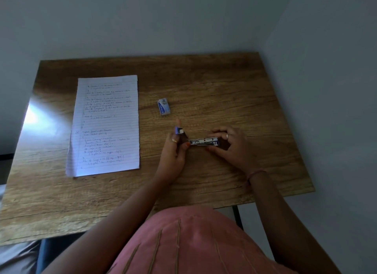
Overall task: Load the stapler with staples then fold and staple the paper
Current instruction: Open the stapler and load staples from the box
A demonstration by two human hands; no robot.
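A small blue stapler [203,141] lies swung open on the wooden table [224,85], its metal staple channel facing up. My left hand [173,151] grips the lifted blue top cover at the stapler's left end. My right hand [228,145] holds the right end of the base, fingers curled around it. A small blue and white staple box [163,106] lies on the table just beyond my hands. A lined sheet of paper [106,126] with handwriting lies flat to the left.
The table's right edge is close to a white wall [326,90]. A bright glare patch [34,116] sits on the tabletop left of the paper. My pink shirt [193,243] fills the bottom of the view.
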